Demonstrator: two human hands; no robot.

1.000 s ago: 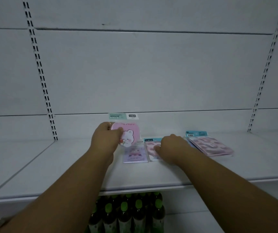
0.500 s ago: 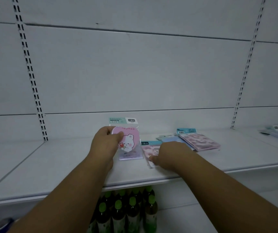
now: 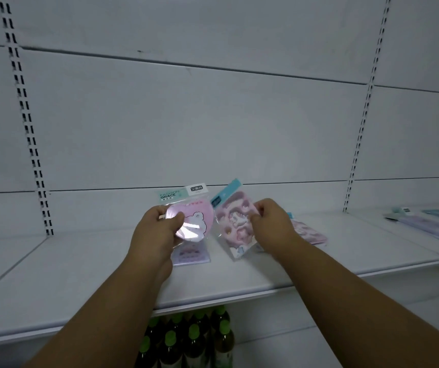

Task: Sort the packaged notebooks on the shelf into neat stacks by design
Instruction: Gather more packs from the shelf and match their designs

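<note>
My left hand (image 3: 157, 229) grips a pink heart-shaped packaged notebook (image 3: 197, 221) with a bear on it and a mint header card, held upright above the white shelf (image 3: 80, 274). My right hand (image 3: 274, 224) holds a rectangular pink packaged notebook (image 3: 235, 224) with a blue header, tilted and lifted off the shelf. A lilac packaged notebook (image 3: 192, 256) lies flat under my left hand. Behind my right hand, partly hidden, lies a pink notebook stack (image 3: 310, 232).
More packaged items (image 3: 425, 221) lie at the far right of the shelf. Green-capped bottles (image 3: 186, 341) stand on the level below. Slotted uprights (image 3: 24, 115) run up the white back wall.
My right hand has picked the rectangular pink notebook up off the shelf and tilted it upright beside the heart-shaped one. My left hand keeps its hold. The view has shifted left.
</note>
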